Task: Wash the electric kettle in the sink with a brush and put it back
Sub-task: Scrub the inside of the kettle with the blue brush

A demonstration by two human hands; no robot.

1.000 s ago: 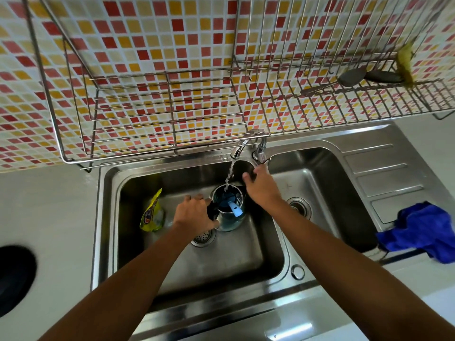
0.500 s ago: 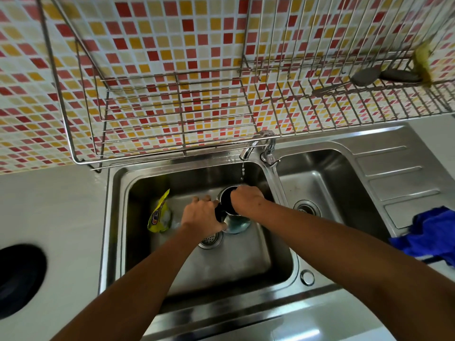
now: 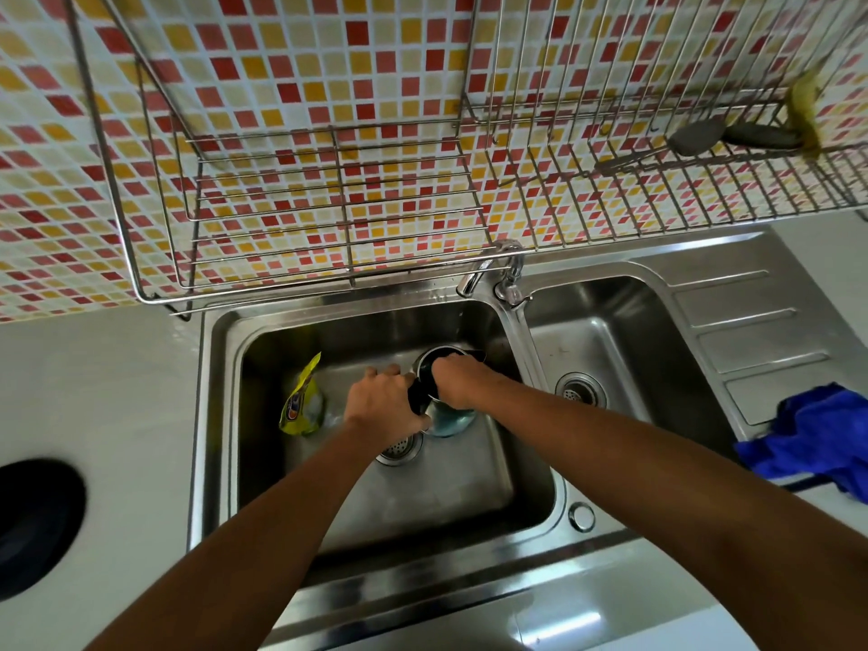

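The steel electric kettle (image 3: 447, 419) stands upright in the left sink basin (image 3: 446, 491), under the tap (image 3: 488, 267). My left hand (image 3: 383, 402) is wrapped around its black handle on the left side. My right hand (image 3: 458, 380) is closed in a fist over the kettle's open mouth, where the brush's blue handle stood a second ago. The brush itself is hidden under that hand. No water comes from the tap.
A yellow pouch (image 3: 303, 401) leans in the basin's left part, and a drain strainer (image 3: 399, 448) sits beside the kettle. The right basin (image 3: 610, 340) holds nothing. A blue cloth (image 3: 817, 436) lies on the drainboard. A wire dish rack (image 3: 329, 204) hangs overhead. A black disc (image 3: 33, 523) sits far left.
The tap's stream has stopped. My right hand came down from the tap lever onto the kettle's mouth and closed over the brush handle. The left hand kept its hold on the kettle.
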